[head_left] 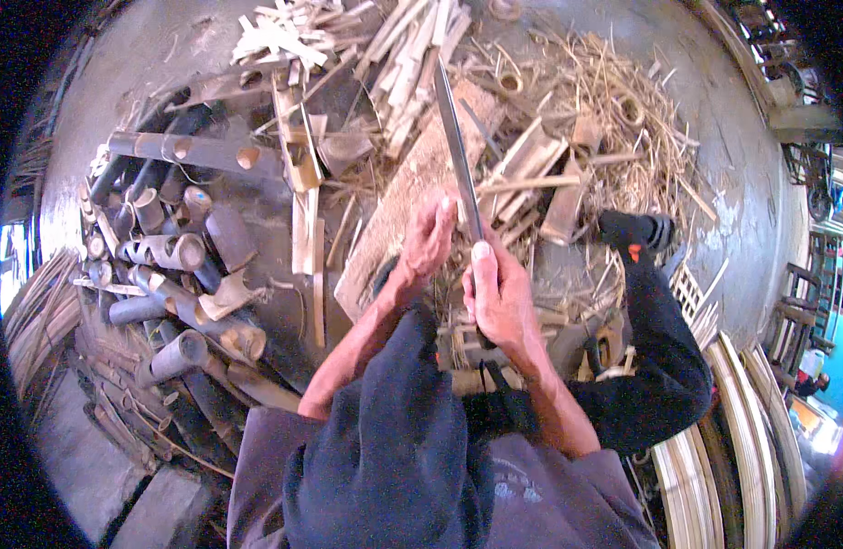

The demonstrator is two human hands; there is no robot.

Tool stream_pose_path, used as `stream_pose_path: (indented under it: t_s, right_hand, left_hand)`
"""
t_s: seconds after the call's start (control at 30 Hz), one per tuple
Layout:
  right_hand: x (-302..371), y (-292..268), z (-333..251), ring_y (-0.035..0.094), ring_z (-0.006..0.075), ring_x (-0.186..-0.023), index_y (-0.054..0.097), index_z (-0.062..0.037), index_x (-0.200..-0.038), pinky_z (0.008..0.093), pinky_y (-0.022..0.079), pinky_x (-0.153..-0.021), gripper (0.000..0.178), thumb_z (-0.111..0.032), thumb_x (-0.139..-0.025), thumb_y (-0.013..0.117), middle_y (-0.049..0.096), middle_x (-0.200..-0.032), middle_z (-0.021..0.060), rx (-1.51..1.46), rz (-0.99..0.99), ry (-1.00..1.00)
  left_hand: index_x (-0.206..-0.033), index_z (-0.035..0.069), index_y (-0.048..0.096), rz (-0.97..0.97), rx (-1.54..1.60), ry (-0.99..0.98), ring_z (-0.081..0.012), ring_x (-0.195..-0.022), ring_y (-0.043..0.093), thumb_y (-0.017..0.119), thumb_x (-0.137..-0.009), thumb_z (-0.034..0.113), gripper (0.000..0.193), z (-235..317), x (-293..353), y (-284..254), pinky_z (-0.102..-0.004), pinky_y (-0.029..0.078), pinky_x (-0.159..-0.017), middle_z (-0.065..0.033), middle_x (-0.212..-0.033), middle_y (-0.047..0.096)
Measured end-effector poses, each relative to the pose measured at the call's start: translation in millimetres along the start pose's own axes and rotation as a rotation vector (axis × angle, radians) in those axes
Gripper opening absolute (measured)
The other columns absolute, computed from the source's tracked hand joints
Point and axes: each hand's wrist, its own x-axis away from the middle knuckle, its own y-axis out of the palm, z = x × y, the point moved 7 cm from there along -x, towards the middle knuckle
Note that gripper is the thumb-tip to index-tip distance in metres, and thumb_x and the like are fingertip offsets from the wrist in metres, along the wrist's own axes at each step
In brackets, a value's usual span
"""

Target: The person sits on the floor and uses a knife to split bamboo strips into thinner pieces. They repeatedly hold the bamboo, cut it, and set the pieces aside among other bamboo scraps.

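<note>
A long, narrow-bladed knife [455,137] points away from me, its blade upright in the picture and tapering to a tip. My right hand [499,293] is closed around its handle, with the thumb laid along the top. Just left of the blade, my left hand [429,240] is raised with its fingers curled together. Whatever it may hold is hidden. Beneath both hands and the blade, a thick, worn wooden board [380,242] runs slantwise across the floor. A split bamboo piece [531,183] lies to the right of the knife.
Cut bamboo tubes [170,252] are piled on the left. Pale split strips [412,64] lie beyond the board, and a heap of shavings [632,128] is at the far right. My bent leg [659,339] is on the right, near long bamboo slats [751,430].
</note>
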Motion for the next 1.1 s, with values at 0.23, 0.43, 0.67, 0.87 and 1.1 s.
stream_pose_path:
  t_s: [0.23,0.43,0.67,0.87,1.1]
  right_hand:
    - [-5,5,0,0.045,0.0073,-0.054,0.041,-0.0101,-0.141,0.026,0.041,-0.051,0.045,-0.03,-0.101,0.04,0.048,-0.062,-0.002,-0.004,0.045,-0.068]
    - [17,-2,-45,0.044,0.0067,-0.053,0.036,-0.0102,-0.144,0.0246,0.04,-0.051,0.047,-0.029,-0.101,0.038,0.044,-0.06,-0.003,-0.04,-0.019,-0.097]
    - [-4,16,-4,0.039,0.0056,-0.048,0.031,-0.0163,-0.147,0.0218,0.036,-0.042,0.049,-0.034,-0.102,0.039,0.041,-0.063,-0.0036,-0.082,-0.132,-0.059]
    - [-32,16,37,0.049,0.015,-0.061,0.041,-0.0042,-0.139,0.0331,0.042,-0.059,0.049,-0.035,-0.1,0.038,0.052,-0.068,0.0065,0.261,-0.059,-0.132]
    - [-44,9,39,0.059,0.0195,-0.083,0.048,0.003,-0.131,0.0347,0.047,-0.079,0.055,-0.037,-0.093,0.051,0.063,-0.091,0.0178,0.306,-0.126,-0.169]
  left_hand:
    - [-0.102,0.005,0.054,0.103,0.001,-0.05,-0.0105,-0.075,0.042,0.038,-0.101,0.034,0.033,-11,0,-6,-0.0252,0.037,-0.068,0.0017,-0.086,0.046]
    - [-0.13,0.001,0.045,0.524,-0.017,-0.059,-0.018,-0.099,0.05,0.038,-0.098,0.04,0.051,-9,-2,-58,-0.0341,0.038,-0.091,-0.0079,-0.106,0.055]
    - [-0.119,-0.002,0.051,0.44,-0.174,-0.022,-0.0189,-0.097,0.053,0.035,-0.097,0.042,0.052,-11,30,-82,-0.0343,0.042,-0.088,-0.0093,-0.105,0.056]
    - [-0.115,0.0,0.054,0.331,-0.464,0.154,-0.0232,-0.103,0.052,0.048,-0.092,0.044,0.05,39,22,-67,-0.037,0.041,-0.092,-0.0125,-0.111,0.055]
    - [-0.112,0.002,0.057,0.001,-0.749,0.268,-0.0262,-0.09,0.058,0.074,-0.073,0.012,0.043,52,-22,-15,-0.0365,0.047,-0.083,-0.0138,-0.101,0.059]
